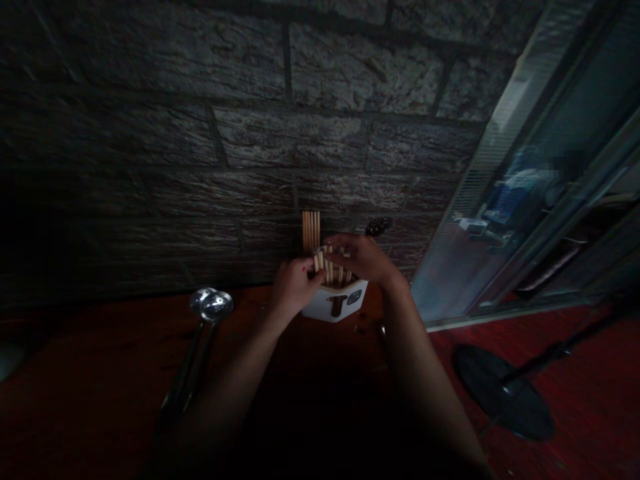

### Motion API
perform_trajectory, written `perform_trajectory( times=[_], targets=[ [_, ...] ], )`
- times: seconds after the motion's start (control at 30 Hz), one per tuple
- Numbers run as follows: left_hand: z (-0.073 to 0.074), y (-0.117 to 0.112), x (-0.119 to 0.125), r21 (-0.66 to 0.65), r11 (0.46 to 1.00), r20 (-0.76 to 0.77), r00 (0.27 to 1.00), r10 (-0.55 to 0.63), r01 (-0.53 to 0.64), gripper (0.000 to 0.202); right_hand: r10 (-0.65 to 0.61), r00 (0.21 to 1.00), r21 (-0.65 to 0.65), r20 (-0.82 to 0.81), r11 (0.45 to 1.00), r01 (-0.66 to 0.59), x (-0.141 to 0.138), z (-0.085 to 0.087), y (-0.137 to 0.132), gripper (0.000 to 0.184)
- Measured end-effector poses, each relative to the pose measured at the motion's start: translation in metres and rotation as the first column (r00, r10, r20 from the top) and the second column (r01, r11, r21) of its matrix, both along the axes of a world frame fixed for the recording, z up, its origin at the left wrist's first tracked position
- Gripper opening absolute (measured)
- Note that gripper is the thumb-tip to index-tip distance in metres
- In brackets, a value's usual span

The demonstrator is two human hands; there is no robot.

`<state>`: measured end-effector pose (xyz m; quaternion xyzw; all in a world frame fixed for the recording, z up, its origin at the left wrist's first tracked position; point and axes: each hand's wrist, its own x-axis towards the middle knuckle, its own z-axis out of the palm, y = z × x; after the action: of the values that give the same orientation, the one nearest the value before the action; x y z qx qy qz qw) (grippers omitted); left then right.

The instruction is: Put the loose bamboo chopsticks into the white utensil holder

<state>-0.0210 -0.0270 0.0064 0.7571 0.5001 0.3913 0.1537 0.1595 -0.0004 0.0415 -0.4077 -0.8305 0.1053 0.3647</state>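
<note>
A white holder (337, 301) stands on the dark red table (100, 387) against the stone wall, with several wooden chopsticks (311, 230) standing upright in it. My left hand (293, 285) grips the holder's left side, its thumb against the sticks. My right hand (361, 257) is curled over the top of the holder, its fingertips pinched on a few shorter chopsticks (327, 263). A dark utensil handle (379, 226) pokes up behind my right hand.
Two metal ladles (213, 305) lie on the table to the left, handles toward me. A rough stone brick wall (250, 133) is straight ahead. At right is a glass door (500, 200) and, on the red floor, a black round stand base (505, 390).
</note>
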Motion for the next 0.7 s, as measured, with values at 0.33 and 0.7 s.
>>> perform_trajectory(
  times=[0.33, 0.7],
  targets=[
    [-0.0057, 0.0026, 0.0044, 0.048, 0.999, 0.022, 1.0, 0.0, -0.001, 0.018, 0.01, 1.0, 0.014, -0.008, 1.0, -0.01, -0.0042, -0.0008, 0.0022, 0.038],
    [-0.0032, 0.0018, 0.0057, 0.112, 0.994, 0.002, 1.0, -0.012, 0.012, 0.021, 0.065, 0.995, -0.024, -0.08, 0.997, -0.067, 0.0011, -0.0036, 0.0069, 0.023]
  ],
)
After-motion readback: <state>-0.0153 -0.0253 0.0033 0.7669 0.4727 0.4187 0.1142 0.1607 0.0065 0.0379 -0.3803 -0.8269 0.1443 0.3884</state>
